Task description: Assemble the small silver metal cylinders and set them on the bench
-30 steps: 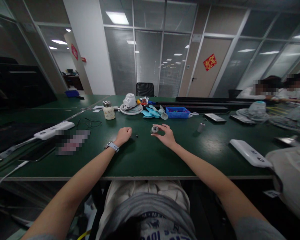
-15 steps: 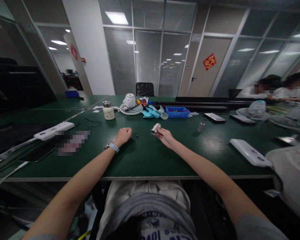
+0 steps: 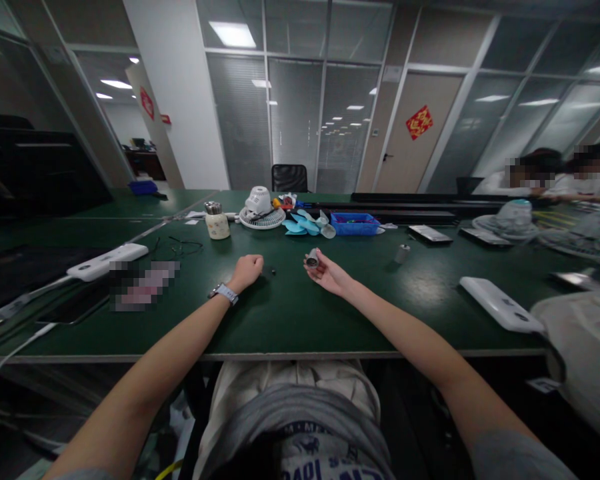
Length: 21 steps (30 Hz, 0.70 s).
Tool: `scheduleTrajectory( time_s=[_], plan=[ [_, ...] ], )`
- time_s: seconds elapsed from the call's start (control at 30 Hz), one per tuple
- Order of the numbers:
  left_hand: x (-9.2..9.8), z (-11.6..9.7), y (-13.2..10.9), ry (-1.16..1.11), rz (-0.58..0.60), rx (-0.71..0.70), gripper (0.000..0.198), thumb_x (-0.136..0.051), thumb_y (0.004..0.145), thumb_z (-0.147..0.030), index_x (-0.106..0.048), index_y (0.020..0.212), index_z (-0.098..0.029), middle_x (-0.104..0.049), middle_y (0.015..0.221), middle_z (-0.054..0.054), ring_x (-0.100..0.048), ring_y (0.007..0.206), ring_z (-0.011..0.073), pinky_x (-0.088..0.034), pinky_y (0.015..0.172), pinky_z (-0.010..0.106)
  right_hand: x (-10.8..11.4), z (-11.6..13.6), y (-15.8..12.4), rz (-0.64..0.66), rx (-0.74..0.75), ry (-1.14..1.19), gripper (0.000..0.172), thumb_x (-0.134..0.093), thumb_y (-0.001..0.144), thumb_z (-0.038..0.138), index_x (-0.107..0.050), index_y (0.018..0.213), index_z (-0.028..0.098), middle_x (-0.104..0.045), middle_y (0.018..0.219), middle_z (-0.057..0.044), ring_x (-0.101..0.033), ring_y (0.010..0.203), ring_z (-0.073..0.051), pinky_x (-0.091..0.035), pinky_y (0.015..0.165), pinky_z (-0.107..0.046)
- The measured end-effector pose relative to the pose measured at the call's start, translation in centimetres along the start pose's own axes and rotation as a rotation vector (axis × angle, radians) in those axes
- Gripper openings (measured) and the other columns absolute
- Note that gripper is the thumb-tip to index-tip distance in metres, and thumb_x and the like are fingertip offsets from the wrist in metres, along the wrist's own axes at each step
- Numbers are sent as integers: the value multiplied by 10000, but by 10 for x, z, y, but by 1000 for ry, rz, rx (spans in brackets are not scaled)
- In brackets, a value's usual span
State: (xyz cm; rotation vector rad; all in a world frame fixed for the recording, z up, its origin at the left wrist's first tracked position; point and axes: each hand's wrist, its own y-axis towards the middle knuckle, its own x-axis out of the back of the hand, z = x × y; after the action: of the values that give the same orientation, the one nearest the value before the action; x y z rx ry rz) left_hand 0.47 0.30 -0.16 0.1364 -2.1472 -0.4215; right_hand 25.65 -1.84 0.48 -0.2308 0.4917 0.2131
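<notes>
My right hand (image 3: 329, 275) holds a silver metal cylinder (image 3: 313, 259) in its fingers, above the green table. The cylinder's dark, hollow-looking end faces me; it resembles a small motor housing. On the table to the left, my left hand (image 3: 249, 272) rests closed in a fist, and its inside is hidden from me. A tiny dark piece (image 3: 273, 271) lies just right of that fist, too small to name. Farther right stands a second silver cylinder (image 3: 403, 253) with a thin pin on top, like a small motor, apart from my hands.
Behind my hands are a white fan head (image 3: 260, 207), light-blue fan blades (image 3: 303, 224), a blue tray (image 3: 355, 225) and a cream bottle (image 3: 217, 222). White power banks (image 3: 500, 305) lie right and left. People sit at the far right.
The cylinder in my right hand has turned, so its dark end now faces me instead of its shiny side. My left hand has stayed in place.
</notes>
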Motion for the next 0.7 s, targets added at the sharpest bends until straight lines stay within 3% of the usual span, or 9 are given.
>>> scheduleTrajectory(
  time_s=[0.07,0.17,0.23,0.3,0.4,0.5,0.7],
  plan=[
    [0,-1,0,1,-3,3,312,-340,779,-254,-501,522,-177,-533,546,6,-459,584,138,-292,574,256,5,0,9,-39,121,-147,191,-617,869,309,-657,958,145,-711,906,-65,-681,773,-136,-552,767,-264],
    [1,-2,-1,3,-10,0,307,-341,776,-254,-486,516,-180,-532,544,8,-462,582,139,-291,573,258,27,12,24,-203,431,-452,265,-686,787,289,-662,1001,135,-708,971,-86,-675,840,-178,-540,820,-316],
    [2,-3,-1,0,-14,-3,297,-342,770,-248,-478,514,-182,-530,542,7,-464,581,139,-291,573,259,53,28,31,-379,647,-702,380,-704,750,306,-644,1096,160,-703,1025,-90,-667,891,-206,-523,843,-350],
    [2,-4,-2,-7,-17,-2,290,-344,764,-243,-472,510,-182,-527,539,6,-466,577,137,-291,573,258,86,46,34,-549,767,-960,442,-699,746,331,-627,1158,191,-702,1042,-93,-665,899,-226,-503,856,-371],
    [1,-3,-2,-17,-19,-5,293,-346,767,-246,-466,508,-181,-522,533,5,-466,571,135,-289,569,257,135,66,36,-802,743,-1162,406,-656,783,335,-628,1166,203,-710,1022,-106,-666,899,-249,-480,853,-373],
    [0,0,-1,-16,-9,-10,300,-342,774,-246,-469,510,-182,-518,527,4,-462,568,136,-288,568,257,168,75,40,-968,646,-1218,375,-628,802,321,-632,1157,200,-712,1013,-120,-657,924,-265,-468,848,-370],
    [-2,4,1,3,-7,-25,301,-331,781,-246,-457,513,-190,-514,532,6,-462,575,142,-293,575,262,188,81,52,-1011,501,-1253,418,-567,830,297,-585,1229,172,-683,1098,-143,-627,998,-272,-441,883,-372]
  ],
)
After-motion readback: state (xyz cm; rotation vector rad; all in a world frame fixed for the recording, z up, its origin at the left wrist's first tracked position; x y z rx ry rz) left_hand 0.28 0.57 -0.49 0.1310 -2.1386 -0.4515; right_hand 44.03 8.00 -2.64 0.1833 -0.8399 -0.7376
